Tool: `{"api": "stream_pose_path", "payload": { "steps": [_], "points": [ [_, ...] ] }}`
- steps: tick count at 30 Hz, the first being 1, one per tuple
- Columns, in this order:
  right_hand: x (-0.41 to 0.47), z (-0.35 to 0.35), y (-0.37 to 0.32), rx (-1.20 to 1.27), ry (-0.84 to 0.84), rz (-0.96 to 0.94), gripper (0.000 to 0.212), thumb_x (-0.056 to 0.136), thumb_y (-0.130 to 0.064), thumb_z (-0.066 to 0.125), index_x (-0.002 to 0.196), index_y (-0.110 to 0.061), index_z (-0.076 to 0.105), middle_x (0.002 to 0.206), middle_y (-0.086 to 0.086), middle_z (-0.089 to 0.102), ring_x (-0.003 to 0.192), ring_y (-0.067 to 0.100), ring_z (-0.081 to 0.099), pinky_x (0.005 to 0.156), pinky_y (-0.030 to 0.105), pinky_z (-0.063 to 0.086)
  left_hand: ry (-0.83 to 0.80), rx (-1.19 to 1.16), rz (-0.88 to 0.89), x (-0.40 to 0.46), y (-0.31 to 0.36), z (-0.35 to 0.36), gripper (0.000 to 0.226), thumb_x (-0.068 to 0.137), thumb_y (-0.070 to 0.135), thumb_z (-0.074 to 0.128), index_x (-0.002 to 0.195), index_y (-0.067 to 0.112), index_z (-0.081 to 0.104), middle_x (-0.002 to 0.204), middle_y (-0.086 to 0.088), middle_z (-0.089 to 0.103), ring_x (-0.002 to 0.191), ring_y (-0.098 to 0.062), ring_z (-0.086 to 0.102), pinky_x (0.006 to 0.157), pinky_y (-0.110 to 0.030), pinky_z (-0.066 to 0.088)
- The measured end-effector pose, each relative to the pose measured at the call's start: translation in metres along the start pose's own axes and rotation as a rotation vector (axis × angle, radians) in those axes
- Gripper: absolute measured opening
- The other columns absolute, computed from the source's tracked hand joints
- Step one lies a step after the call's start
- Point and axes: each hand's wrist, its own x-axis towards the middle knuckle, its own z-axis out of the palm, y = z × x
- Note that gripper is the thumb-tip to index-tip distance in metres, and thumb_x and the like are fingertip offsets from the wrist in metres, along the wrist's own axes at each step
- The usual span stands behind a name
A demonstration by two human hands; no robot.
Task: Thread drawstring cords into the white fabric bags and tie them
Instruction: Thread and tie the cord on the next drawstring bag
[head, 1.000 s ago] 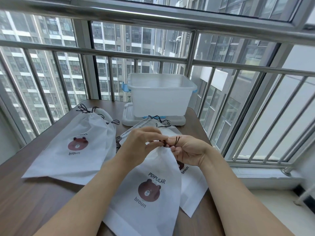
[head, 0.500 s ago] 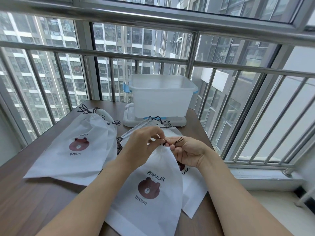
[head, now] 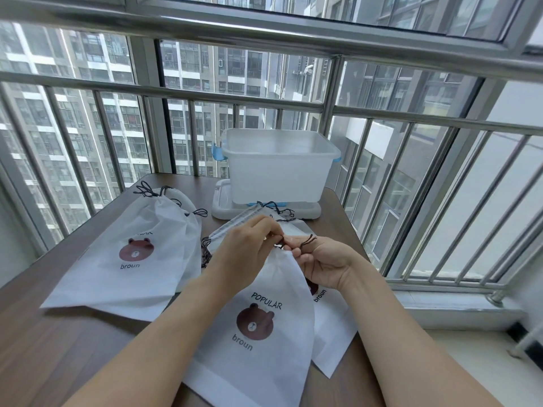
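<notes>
**Tying the cord at the mouth of the front bag**

Pinching the dark cord (head: 307, 240) with both sets of fingertips, the person works at the gathered top of the front white bag (head: 264, 292), which lies on the brown table (head: 44, 342) with its bear print facing up. The left hand (head: 249, 248) and right hand (head: 323, 264) meet just above the bag's mouth, fingers curled around the cord. Another bag (head: 132, 259) lies to the left, its cords knotted. A translucent bin (head: 279, 165) stands behind.
</notes>
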Motion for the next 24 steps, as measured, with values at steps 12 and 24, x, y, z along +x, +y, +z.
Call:
{"api": "stream_pose_path", "payload": {
  "steps": [12,24],
  "points": [
    [-0.007,-0.003,-0.006,-0.225,0.209,-0.261,0.020,0.071,-0.015,0.078,0.090,-0.008,0.080,0.078,0.006,0.072,0.058,0.009,0.064,0.056,0.016,0.055,0.094,-0.439,-0.539,0.001,0.008,0.002,0.015,0.102,0.009,0.051,0.092,0.015,0.062,0.084,0.004,0.068,0.075,0.003,0.062,0.072,-0.011,0.047],
    [-0.012,-0.002,-0.008,-0.313,0.343,-0.506,0.018,0.086,0.002,0.072,0.103,0.005,0.075,0.086,0.014,0.076,0.065,0.018,0.069,0.058,0.024,0.056,0.366,-0.719,-0.950,0.008,0.002,0.006,0.017,0.103,0.015,0.051,0.098,0.008,0.065,0.085,-0.002,0.069,0.079,-0.012,0.064,0.076,-0.035,0.055]
  ]
}}
